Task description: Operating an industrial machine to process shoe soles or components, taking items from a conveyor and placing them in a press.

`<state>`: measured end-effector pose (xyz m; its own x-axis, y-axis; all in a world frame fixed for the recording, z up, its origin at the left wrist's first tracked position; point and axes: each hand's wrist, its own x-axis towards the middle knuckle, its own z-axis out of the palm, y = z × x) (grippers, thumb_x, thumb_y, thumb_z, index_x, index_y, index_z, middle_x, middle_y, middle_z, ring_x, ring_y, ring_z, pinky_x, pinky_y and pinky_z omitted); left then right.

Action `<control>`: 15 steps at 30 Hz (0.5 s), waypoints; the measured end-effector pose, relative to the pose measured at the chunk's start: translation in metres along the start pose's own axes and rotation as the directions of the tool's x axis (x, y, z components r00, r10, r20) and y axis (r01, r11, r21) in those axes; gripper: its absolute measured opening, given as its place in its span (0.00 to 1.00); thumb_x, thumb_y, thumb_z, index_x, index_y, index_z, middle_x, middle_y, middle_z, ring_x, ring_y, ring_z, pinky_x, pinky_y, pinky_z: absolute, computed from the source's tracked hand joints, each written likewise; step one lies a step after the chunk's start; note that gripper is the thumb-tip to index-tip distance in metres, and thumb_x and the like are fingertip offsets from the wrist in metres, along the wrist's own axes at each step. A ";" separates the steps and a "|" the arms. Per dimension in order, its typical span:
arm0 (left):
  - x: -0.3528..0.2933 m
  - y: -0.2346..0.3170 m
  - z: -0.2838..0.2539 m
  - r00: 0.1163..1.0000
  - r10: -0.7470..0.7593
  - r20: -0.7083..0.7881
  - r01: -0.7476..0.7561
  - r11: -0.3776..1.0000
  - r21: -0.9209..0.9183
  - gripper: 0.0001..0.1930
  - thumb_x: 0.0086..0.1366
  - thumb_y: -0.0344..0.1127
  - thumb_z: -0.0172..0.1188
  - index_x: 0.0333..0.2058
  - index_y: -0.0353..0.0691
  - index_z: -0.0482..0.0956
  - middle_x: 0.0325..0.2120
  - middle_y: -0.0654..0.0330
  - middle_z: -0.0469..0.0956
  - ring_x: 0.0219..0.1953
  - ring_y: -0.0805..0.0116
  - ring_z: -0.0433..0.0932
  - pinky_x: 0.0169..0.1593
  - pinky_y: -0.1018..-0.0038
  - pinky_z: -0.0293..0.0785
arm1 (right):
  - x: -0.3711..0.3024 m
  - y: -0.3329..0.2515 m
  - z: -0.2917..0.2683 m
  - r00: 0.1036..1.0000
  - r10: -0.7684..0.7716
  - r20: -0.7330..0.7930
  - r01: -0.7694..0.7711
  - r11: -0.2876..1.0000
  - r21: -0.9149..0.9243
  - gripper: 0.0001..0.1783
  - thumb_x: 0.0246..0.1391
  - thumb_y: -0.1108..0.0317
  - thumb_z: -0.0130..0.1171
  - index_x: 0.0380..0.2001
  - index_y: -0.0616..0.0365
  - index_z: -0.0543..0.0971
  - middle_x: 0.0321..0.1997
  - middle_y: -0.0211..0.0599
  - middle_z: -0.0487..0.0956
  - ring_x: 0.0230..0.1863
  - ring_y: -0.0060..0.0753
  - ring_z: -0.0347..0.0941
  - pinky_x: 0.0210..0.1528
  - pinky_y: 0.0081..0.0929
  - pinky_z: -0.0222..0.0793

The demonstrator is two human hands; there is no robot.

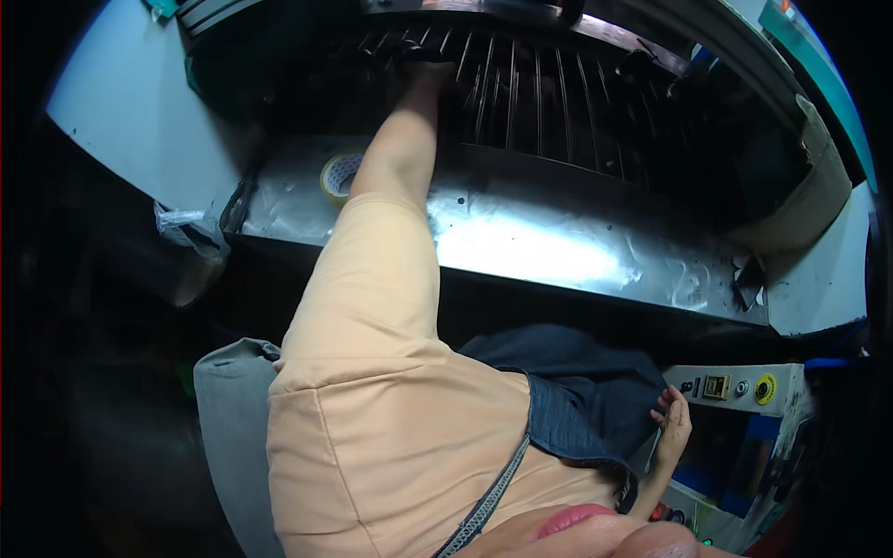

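Observation:
My left arm reaches far forward over a shiny metal ledge into a dark machine bed of thin parallel slats. At its end, my left hand is in deep shadow beside a small dark object; its fingers and any grip cannot be made out. A roll of tape lies on the ledge, partly behind my left forearm. Low on the right, my right hand has its fingers apart with nothing in them. It is close to the edge of a pale control panel with knobs and a yellow-ringed button.
White machine sides flank the bed. A bent brown flap stands at the ledge's right end, and a clear plastic bag hangs at the left. Dark blue cloth spreads in front of me. A dark part sits on the far slats.

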<state>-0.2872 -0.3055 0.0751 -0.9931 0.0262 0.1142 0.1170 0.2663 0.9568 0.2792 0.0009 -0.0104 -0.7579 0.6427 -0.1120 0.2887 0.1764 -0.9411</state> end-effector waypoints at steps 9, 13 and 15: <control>0.037 -0.037 0.004 0.798 0.555 0.237 -0.595 0.658 0.462 0.22 0.58 0.43 0.59 0.49 0.39 0.72 0.45 0.50 0.74 0.47 0.55 0.74 0.50 0.61 0.72 | 0.001 0.013 0.002 0.996 0.019 -0.085 -0.018 1.000 0.011 0.24 0.62 0.54 0.48 0.52 0.61 0.72 0.48 0.39 0.75 0.46 0.26 0.71 0.42 0.20 0.71; 0.014 -0.039 0.051 0.590 0.735 0.334 -0.751 0.348 0.562 0.24 0.58 0.44 0.59 0.51 0.39 0.70 0.48 0.49 0.73 0.51 0.54 0.72 0.52 0.60 0.70 | 0.014 0.007 0.008 0.993 -0.022 -0.115 0.021 1.000 -0.010 0.23 0.61 0.54 0.49 0.49 0.61 0.74 0.45 0.39 0.77 0.44 0.26 0.73 0.42 0.20 0.71; -0.015 -0.044 0.093 0.642 0.485 0.594 -0.747 0.569 0.344 0.28 0.58 0.46 0.59 0.55 0.42 0.67 0.50 0.46 0.70 0.50 0.52 0.73 0.52 0.62 0.70 | 0.022 0.006 0.014 0.990 -0.055 -0.131 0.056 0.998 0.005 0.21 0.61 0.57 0.50 0.49 0.61 0.74 0.44 0.39 0.77 0.43 0.25 0.74 0.42 0.19 0.71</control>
<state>-0.2779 -0.2283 0.0069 -0.5842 0.7180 0.3785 0.8068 0.4629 0.3671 0.2564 0.0057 -0.0227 -0.6893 0.7242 -0.0178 0.2429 0.2079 -0.9475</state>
